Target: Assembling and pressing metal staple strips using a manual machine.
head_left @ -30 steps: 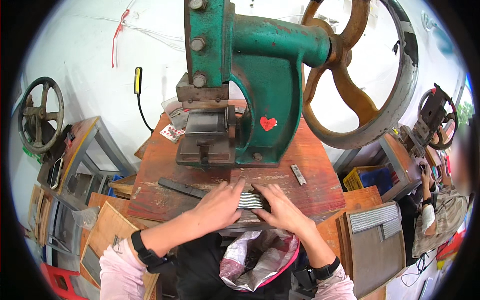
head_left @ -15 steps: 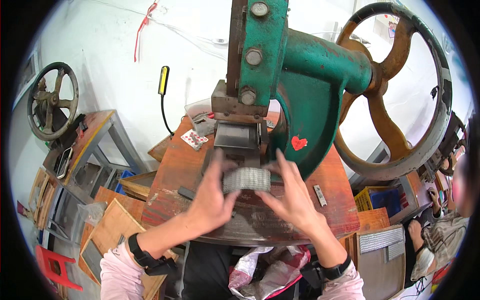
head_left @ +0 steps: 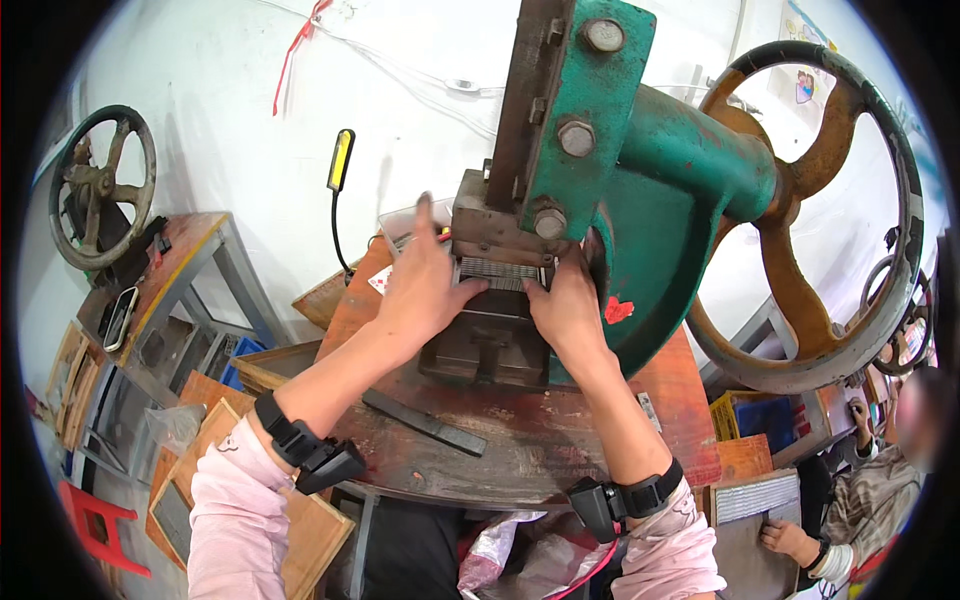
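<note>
A ridged grey block of thin strips [head_left: 505, 272] lies on the bed of the green hand press [head_left: 590, 130], right under its steel ram [head_left: 495, 225]. My left hand [head_left: 415, 285] is at the block's left end, its thumb against the near edge and its index finger pointing up. At the right end my right hand [head_left: 568, 310] grips it, thumb in front and the other fingers mostly hidden beside the press frame. Below the hands is the steel base [head_left: 485, 350] of the press. A dark flat bar [head_left: 425, 422] lies on the wooden table nearer to me.
The press's large handwheel [head_left: 800, 215] stands at the right. A lamp on a bent stalk [head_left: 341, 160] rises behind the table [head_left: 665, 400]. Wooden trays [head_left: 285, 530] are at lower left, a red stool [head_left: 100, 530] beyond. At right a co-worker's hand [head_left: 790, 540] touches a tray's strips [head_left: 755, 497].
Both hands have carried the grey block forward from above the table's near part to under the press ram. The dark bar on the table now shows fully. The co-worker's hand has moved onto the tray.
</note>
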Tool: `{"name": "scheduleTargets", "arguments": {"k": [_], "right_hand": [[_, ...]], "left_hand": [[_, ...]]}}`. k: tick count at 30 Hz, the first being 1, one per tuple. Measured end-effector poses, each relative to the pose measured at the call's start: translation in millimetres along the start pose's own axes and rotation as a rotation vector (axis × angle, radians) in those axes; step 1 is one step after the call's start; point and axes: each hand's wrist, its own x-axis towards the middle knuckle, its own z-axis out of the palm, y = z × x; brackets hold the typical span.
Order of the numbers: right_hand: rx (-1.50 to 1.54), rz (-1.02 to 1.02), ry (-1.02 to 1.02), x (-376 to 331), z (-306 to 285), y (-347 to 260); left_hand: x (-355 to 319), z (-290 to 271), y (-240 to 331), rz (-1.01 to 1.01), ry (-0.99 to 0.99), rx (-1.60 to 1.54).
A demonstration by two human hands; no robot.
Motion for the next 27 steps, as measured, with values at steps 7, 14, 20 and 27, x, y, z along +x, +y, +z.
{"name": "scheduleTargets", "arguments": {"k": [7, 14, 20, 27], "right_hand": [[-0.085, 0.034, -0.037, -4.6, 0.9, 2.0], [-0.026, 0.0, -0.041, -23.3, -18.0, -8.5], [0.043, 0.044, -0.305, -57.1, -75.1, -35.4], [-0.212, -0.138, -0.29, -84.1, -165.5, -55.4]], "left_hand": [[-97.5, -50.3, -44.0, -0.088, -0.782, -0.091], [-111.1, -60.5, -24.6, 0.167, -0.343, -0.091], [-37.9, -33.1, -11.4, -0.018, -0.124, 0.002], [-12.6, -21.4, -17.5, -0.178, -0.266, 0.078]]}}
